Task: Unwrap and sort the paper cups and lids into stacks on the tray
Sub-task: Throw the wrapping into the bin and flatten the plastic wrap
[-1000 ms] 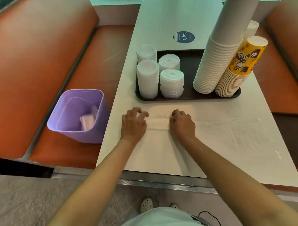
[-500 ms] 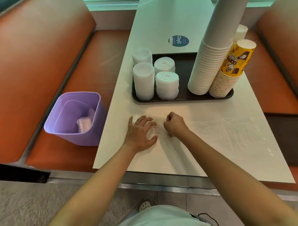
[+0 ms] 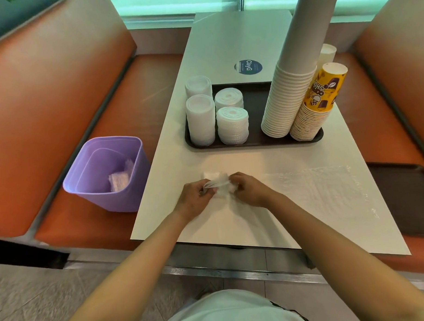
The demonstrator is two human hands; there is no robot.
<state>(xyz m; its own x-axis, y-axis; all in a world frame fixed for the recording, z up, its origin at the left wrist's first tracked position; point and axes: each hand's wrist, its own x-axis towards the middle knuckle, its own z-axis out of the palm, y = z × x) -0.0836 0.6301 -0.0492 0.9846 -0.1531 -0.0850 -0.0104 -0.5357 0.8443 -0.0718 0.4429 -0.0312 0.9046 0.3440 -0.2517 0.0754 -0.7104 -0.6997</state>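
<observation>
A dark tray on the white table carries several stacks of white lids, a tall stack of white paper cups and a shorter stack of yellow printed cups. In front of the tray, my left hand and my right hand both grip a bunched piece of clear plastic wrap just above the table. The wrap's far end trails flat across the table to the right.
A purple bin with crumpled wrap inside sits on the orange bench seat left of the table. Another dark tray lies on the right bench. A round blue sticker marks the table behind the tray.
My hands lay flat pressing the wrap on the table; now both have curled round it and bunched it up between them, slightly nearer to me.
</observation>
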